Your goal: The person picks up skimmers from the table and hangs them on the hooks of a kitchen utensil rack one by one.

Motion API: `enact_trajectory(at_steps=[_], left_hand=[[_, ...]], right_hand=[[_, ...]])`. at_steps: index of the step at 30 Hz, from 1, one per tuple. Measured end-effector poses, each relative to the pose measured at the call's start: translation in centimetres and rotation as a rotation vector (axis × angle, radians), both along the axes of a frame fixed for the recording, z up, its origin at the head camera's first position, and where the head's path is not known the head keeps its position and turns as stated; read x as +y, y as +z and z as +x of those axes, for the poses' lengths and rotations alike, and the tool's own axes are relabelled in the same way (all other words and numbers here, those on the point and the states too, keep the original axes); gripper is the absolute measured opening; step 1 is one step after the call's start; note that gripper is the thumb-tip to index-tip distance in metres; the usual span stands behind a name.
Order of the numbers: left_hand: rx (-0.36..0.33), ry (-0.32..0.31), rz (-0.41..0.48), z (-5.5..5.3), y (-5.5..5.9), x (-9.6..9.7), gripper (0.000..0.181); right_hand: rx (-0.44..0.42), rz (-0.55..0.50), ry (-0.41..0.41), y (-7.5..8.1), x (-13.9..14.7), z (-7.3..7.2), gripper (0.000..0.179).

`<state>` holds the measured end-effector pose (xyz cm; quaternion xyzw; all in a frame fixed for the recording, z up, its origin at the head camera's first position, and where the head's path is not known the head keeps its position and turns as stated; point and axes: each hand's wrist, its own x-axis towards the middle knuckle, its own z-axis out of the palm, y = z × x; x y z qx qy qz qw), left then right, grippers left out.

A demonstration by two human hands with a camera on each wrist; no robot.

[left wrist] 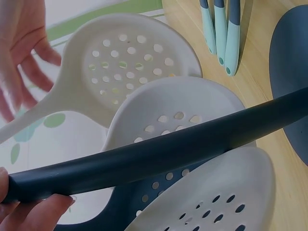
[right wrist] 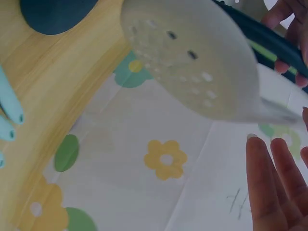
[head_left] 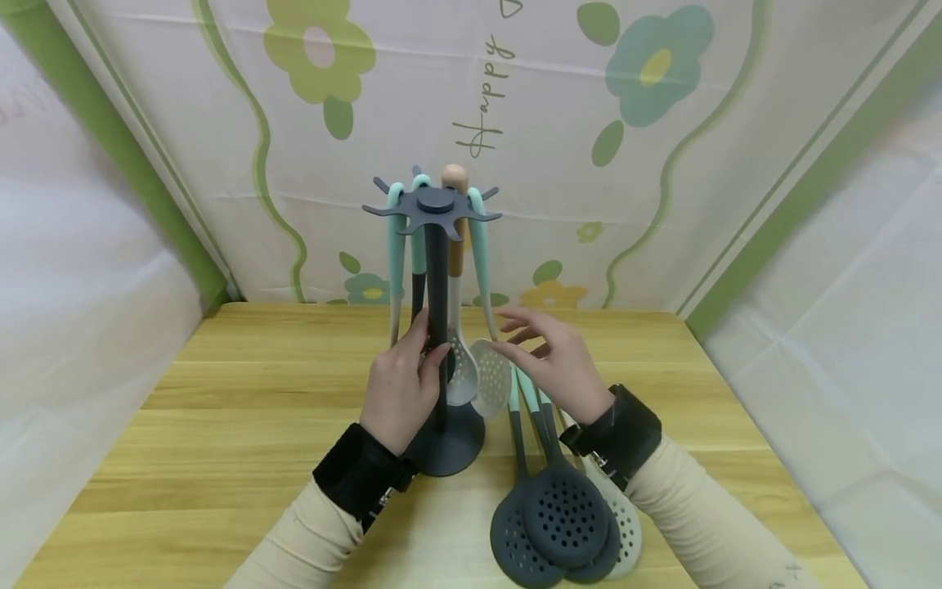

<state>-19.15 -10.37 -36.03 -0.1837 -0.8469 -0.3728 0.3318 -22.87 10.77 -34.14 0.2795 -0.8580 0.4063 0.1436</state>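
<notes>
My left hand (head_left: 397,397) grips the black pole (head_left: 437,282) of a utensil stand, thumb and fingers around it. From the hooked top (head_left: 436,201) hang several utensils, among them a pale skimmer (head_left: 491,380) with a mint handle (head_left: 479,245). My right hand (head_left: 565,370) is beside that skimmer, fingers extended near the lower end of its handle. In the right wrist view the fingers (right wrist: 267,178) are straight, just off the skimmer's neck, with nothing between them. The left wrist view shows the pale skimmer (left wrist: 187,55) behind other perforated heads.
Several perforated dark utensils (head_left: 567,511) and a pale one (head_left: 625,523) lie overlapped at the front right of the wooden table (head_left: 243,425), mint handles pointing toward the stand. The stand's round black base (head_left: 459,450) sits on the table. A flowered cloth (head_left: 545,164) hangs behind.
</notes>
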Motion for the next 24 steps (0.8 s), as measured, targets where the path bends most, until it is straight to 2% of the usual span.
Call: enact_trajectory(at_steps=[5,14,19,24], left_hand=[[-0.002,-0.004,0.004,0.0,0.1,0.1,0.039],[0.008,-0.012,0.006,-0.2,0.1,0.1,0.038],[0.014,-0.009,0.006,-0.1,-0.1,0.0,0.039],[0.016,-0.001,0.007,0.0,-0.1,0.0,0.039]], right_hand=[[-0.086,0.011,-0.047,-1.0,1.4,-0.1,0.041],[-0.169,0.081,-0.085,-3.3,3.5,0.2,0.039],[-0.277,0.249,-0.148,-4.5,4.3,0.1,0.039],[-0.348,0.373,-0.155,-5.3,4.8,0.0,0.039]])
